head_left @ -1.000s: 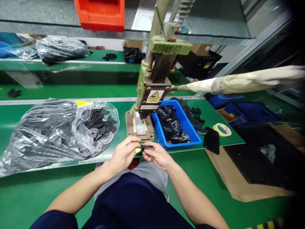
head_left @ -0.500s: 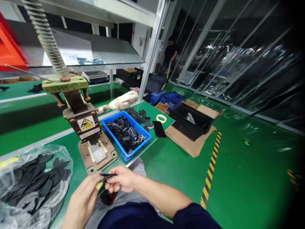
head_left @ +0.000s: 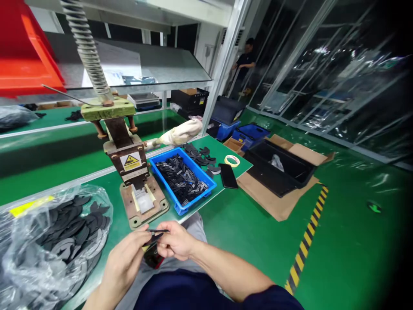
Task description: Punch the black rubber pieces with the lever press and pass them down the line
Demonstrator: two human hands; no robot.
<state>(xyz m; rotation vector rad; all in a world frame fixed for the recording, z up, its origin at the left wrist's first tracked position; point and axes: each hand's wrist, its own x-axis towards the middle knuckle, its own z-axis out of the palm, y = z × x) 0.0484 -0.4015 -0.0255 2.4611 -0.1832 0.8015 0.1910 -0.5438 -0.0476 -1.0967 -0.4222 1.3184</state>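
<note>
My left hand (head_left: 127,256) and my right hand (head_left: 177,242) meet in front of the press, just off the bench edge. Both are closed on thin black pieces (head_left: 158,231), pinched between fingertips; their exact shape is partly hidden by the fingers. Just beyond the hands stands the hand press (head_left: 132,168) with a warning label and a metal base plate (head_left: 129,211). A blue tray (head_left: 181,209) full of small black strips is right of the press. On the left lies a clear plastic bag (head_left: 24,241) of dark curved pieces.
Loose dark curved pieces (head_left: 204,150), a roll of tape (head_left: 232,161) and a black phone (head_left: 228,175) lie right of the tray. The press's wrapped lever (head_left: 180,132) juts rightward. A black bin (head_left: 280,168) rests on cardboard on the floor. A person (head_left: 245,62) stands far back.
The view has swung left, so the bench things appear further right. My hands stay together at the bench edge, and the thin black pieces now sit apart, one above the other.
</note>
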